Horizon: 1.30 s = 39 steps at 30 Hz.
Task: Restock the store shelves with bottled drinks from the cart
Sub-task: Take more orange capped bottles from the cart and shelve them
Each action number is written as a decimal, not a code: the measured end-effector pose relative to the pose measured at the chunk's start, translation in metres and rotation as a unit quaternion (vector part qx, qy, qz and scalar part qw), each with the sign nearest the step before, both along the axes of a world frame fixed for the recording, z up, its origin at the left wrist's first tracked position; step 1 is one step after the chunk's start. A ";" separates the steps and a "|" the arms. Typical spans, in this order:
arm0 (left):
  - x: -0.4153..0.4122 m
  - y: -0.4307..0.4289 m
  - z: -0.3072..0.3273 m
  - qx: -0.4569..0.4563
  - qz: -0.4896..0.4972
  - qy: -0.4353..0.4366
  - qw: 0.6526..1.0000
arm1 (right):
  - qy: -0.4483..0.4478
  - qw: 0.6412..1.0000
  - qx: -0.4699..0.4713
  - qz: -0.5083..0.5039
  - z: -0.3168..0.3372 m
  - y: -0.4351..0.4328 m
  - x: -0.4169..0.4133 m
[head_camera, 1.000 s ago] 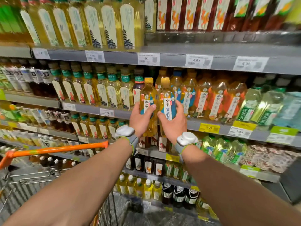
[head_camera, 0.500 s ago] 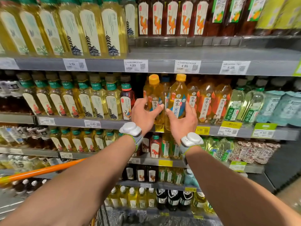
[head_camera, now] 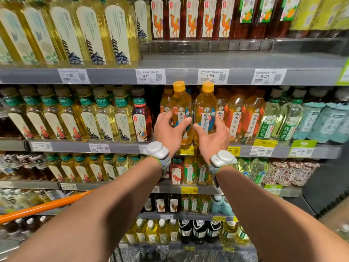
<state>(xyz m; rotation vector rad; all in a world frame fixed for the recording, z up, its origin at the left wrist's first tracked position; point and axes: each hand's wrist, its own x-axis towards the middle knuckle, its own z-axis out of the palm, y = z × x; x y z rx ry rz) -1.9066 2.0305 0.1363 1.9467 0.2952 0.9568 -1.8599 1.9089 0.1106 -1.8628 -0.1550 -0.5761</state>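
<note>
Your left hand (head_camera: 171, 132) wrapped its grip around one yellow-capped bottle (head_camera: 181, 103), your right hand (head_camera: 213, 138) around another (head_camera: 205, 106), both standing on the shelf (head_camera: 120, 147).

Occlusions, cropping and blur, head view

The left hand (head_camera: 171, 130) and right hand (head_camera: 212, 138) cover the lower labels of the two yellow-capped bottles (head_camera: 204, 112), so bottle bases and shelf contact cannot be confirmed. The orange cart handle (head_camera: 43, 207) is cut by the left edge. Top-shelf bottles (head_camera: 90, 31) lose their caps to the upper edge. Price tags (head_camera: 99, 148) are too blurred to read.
</note>
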 end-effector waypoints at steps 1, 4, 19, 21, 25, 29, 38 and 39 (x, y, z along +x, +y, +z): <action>0.001 -0.001 0.000 -0.003 0.004 -0.003 1.000 | -0.002 1.000 -0.001 0.003 0.000 0.000 0.002; 0.005 -0.006 -0.001 -0.020 0.007 -0.014 1.000 | -0.009 1.000 0.006 0.007 0.000 0.000 0.004; 0.025 -0.022 -0.027 -0.024 0.018 -0.011 0.999 | -0.016 1.000 -0.019 0.011 -0.019 0.002 0.015; 0.026 -0.021 -0.031 -0.019 0.023 -0.004 1.000 | -0.019 0.999 -0.034 0.009 -0.019 0.000 0.016; 0.026 -0.020 -0.030 -0.016 0.052 0.014 0.998 | -0.016 0.997 -0.071 0.007 -0.016 -0.003 0.018; 0.023 -0.020 -0.019 0.021 0.085 0.053 0.995 | -0.011 0.994 -0.111 0.003 -0.011 -0.004 0.021; 0.026 -0.017 -0.005 0.107 0.119 0.106 0.981 | 0.015 0.990 -0.136 -0.022 -0.001 0.003 0.026; 0.027 -0.016 -0.005 0.109 0.114 0.102 0.982 | 0.011 0.989 -0.142 -0.028 -0.001 0.003 0.027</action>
